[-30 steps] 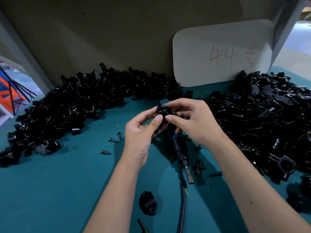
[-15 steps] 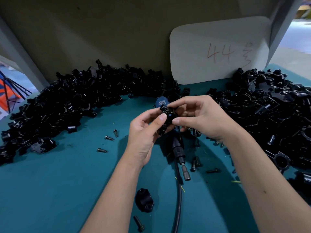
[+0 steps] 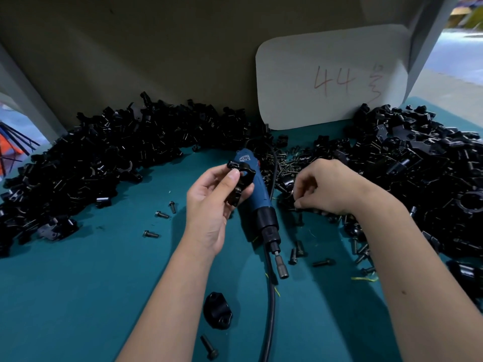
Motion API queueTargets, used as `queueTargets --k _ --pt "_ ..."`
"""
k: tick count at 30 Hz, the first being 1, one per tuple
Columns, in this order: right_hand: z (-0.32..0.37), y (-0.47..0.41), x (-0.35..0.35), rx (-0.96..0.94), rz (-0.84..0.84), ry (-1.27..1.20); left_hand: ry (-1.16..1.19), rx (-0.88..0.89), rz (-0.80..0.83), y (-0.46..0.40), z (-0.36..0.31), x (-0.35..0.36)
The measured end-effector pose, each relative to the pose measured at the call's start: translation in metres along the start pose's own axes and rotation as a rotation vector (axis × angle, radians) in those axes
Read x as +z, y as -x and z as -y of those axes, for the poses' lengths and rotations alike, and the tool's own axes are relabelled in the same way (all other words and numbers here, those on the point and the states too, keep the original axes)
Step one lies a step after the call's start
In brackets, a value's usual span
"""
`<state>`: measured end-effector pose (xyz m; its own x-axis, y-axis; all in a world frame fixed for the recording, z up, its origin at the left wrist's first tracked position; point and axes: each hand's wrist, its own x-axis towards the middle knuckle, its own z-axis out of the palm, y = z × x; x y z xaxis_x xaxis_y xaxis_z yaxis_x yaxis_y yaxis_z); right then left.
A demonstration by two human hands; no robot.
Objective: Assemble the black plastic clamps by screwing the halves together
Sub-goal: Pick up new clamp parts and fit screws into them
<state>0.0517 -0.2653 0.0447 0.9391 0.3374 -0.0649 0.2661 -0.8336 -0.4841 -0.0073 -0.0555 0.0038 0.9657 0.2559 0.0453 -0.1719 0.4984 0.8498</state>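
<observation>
My left hand (image 3: 211,205) holds a black plastic clamp (image 3: 240,178) between thumb and fingers, raised just above the blue electric screwdriver (image 3: 257,202) that lies on the teal table (image 3: 78,296). My right hand (image 3: 324,188) is off to the right, its fingers curled down among the black screws (image 3: 285,165) beside the right-hand pile; whether it pinches one is hidden. One loose clamp half (image 3: 217,310) lies near me between my arms.
A big heap of black clamp parts (image 3: 104,158) curves along the back left, another heap (image 3: 418,173) fills the right. Loose screws (image 3: 162,214) dot the table. The screwdriver cord (image 3: 269,309) runs toward me. A white card (image 3: 332,77) leans on the back wall.
My hands were together on the clamp. My right hand has let go and moved right and down to the screws; my left hand keeps the clamp alone.
</observation>
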Motion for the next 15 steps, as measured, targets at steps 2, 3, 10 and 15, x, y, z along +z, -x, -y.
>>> queueTargets --k 2,3,10,15 --pt "0.003 0.0 0.0 0.027 0.022 0.026 0.023 -0.001 -0.011 -0.001 -0.001 -0.001" --pt "0.004 0.0 0.001 0.038 0.039 0.026 0.035 -0.001 -0.015 -0.001 -0.001 -0.001" --pt "0.014 0.0 0.005 0.012 0.155 0.047 -0.012 0.012 -0.022 -0.002 0.001 -0.004" --pt "0.017 -0.001 0.009 -0.04 0.182 0.071 -0.014 0.036 -0.01 -0.003 0.002 -0.005"
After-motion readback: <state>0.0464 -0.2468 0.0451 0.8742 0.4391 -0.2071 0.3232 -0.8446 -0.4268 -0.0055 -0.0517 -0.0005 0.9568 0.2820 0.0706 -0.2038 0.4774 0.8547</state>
